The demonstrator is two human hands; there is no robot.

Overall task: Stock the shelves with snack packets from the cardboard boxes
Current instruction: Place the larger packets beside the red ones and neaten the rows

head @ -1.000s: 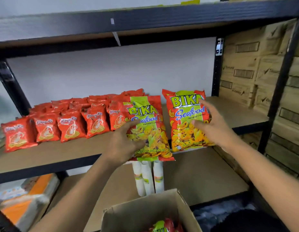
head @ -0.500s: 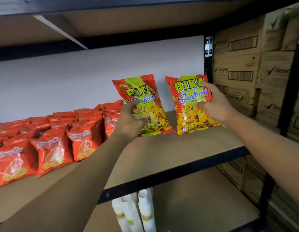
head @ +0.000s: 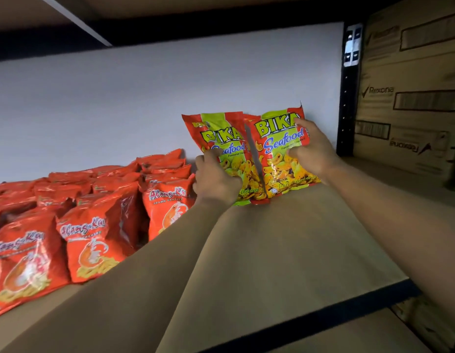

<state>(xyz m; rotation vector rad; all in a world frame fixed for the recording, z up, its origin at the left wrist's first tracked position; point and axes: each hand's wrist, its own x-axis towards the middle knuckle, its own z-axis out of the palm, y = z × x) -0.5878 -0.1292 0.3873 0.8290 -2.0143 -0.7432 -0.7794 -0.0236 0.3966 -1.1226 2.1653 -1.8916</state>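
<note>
Two red-and-green Bika Seafood packets stand upright at the back of the brown shelf board (head: 285, 245), against the white wall. My left hand (head: 216, 180) grips the left packet (head: 221, 141) at its lower left side. My right hand (head: 310, 151) holds the right packet (head: 274, 154) by its right edge, fingers curled over the front. The right packet overlaps the left one slightly. The bottoms of both packets touch the shelf. No cardboard supply box is in view.
Rows of orange prawn cracker packets (head: 94, 240) fill the left half of the shelf. A black upright post (head: 348, 98) bounds the shelf on the right, with stacked brown cartons (head: 412, 103) beyond it. Another shelf board runs overhead.
Both hands have carried the two Bika packets from the shelf's front to its back wall and brought them together; the view has moved closer and lower into the shelf.
</note>
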